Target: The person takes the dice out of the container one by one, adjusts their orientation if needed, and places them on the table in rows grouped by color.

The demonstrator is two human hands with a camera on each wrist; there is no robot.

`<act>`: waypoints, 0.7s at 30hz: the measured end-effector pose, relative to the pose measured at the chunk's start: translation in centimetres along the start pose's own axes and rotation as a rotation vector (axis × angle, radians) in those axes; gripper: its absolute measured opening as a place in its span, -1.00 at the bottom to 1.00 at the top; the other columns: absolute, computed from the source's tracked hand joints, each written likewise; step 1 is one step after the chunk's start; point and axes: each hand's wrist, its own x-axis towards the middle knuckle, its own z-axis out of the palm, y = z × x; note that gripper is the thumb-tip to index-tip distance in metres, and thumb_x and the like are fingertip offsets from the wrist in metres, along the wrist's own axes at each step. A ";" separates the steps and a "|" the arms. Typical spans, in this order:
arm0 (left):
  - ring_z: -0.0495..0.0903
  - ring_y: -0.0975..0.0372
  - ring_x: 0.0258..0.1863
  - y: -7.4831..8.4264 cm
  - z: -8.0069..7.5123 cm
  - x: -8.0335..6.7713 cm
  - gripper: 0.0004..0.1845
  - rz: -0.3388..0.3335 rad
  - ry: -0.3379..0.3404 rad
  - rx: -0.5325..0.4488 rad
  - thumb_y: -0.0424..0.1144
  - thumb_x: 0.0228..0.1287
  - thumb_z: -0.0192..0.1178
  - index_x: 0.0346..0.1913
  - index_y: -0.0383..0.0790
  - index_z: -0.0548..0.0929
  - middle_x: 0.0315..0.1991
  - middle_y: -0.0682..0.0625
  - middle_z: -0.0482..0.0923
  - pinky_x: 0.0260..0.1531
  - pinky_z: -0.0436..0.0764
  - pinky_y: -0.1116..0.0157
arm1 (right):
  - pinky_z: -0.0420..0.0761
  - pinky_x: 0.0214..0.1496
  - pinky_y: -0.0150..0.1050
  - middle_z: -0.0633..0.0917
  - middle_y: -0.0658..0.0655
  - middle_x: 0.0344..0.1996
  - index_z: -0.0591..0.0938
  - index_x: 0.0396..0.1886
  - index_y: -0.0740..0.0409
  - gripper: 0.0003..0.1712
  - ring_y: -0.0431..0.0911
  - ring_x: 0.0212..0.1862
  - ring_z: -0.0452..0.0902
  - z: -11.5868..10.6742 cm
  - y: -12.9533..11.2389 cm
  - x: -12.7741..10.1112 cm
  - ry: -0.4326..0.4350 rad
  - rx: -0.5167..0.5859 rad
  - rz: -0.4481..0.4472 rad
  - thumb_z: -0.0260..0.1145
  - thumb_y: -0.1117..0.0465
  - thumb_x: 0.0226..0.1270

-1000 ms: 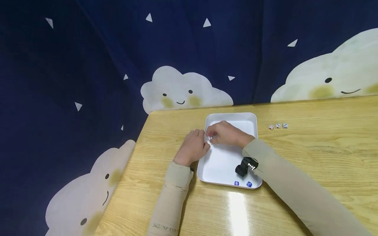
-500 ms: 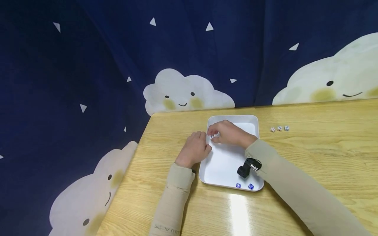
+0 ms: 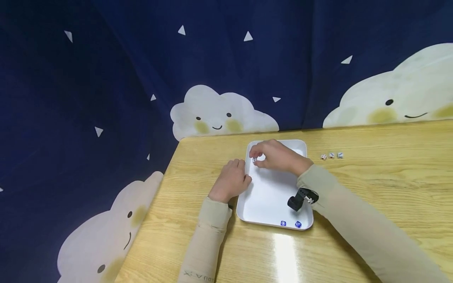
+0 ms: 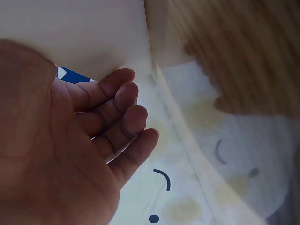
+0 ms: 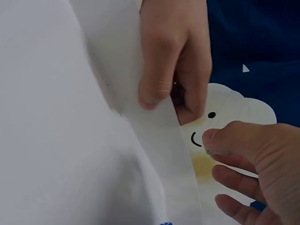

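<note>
In the head view, a white tray (image 3: pixel 272 192) lies on the wooden table. My left hand (image 3: pixel 232 181) grips its left wall; the right wrist view shows the left thumb (image 5: pixel 154 86) inside the wall and the fingers outside. Over the tray's far left part, my right hand (image 3: pixel 274 155) pinches a small white die (image 3: pixel 254 160) between thumb and fingertips. Most of that die is covered in the right wrist view. Two blue dice, one flat (image 3: pixel 283 223) and the other turned cornerwise (image 3: pixel 298 224), lie at the tray's near edge.
Right of the tray, three white dice stand in a short row: a left die (image 3: pixel 323 157), a middle die (image 3: pixel 331 155) and a right die (image 3: pixel 340 155). Behind the wooden table (image 3: pixel 371 188) hangs a dark blue curtain (image 3: pixel 226 51) with cloud faces.
My right hand has moved a little toward the tray's far end and away from the left hand, the white die still pinched. The left hand keeps its place on the tray wall.
</note>
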 end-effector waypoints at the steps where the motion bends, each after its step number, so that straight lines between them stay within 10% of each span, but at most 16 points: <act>1: 0.45 0.04 -0.24 0.0 0.0 0.0 -0.73 -0.001 0.002 0.001 -0.15 0.40 0.00 -0.12 -0.32 0.52 -0.24 -0.11 0.51 -0.18 0.47 0.19 | 0.70 0.08 -0.04 0.83 0.07 -0.18 0.78 -0.09 0.16 -0.75 -0.03 -0.07 0.76 -0.2 0.0 -0.1 0.002 -0.002 0.001 0.46 0.29 0.21; 21: 0.46 0.02 -0.21 0.0 0.2 0.1 -0.70 -0.005 -0.010 -0.025 -0.16 0.39 -0.03 -0.08 -0.35 0.51 -0.22 -0.14 0.50 -0.10 0.50 0.14 | 0.68 0.10 -0.03 0.83 0.08 -0.12 0.78 -0.03 0.15 -0.72 -0.02 -0.05 0.72 -3.1 0.0 -2.9 0.068 -0.066 0.052 0.46 0.25 0.24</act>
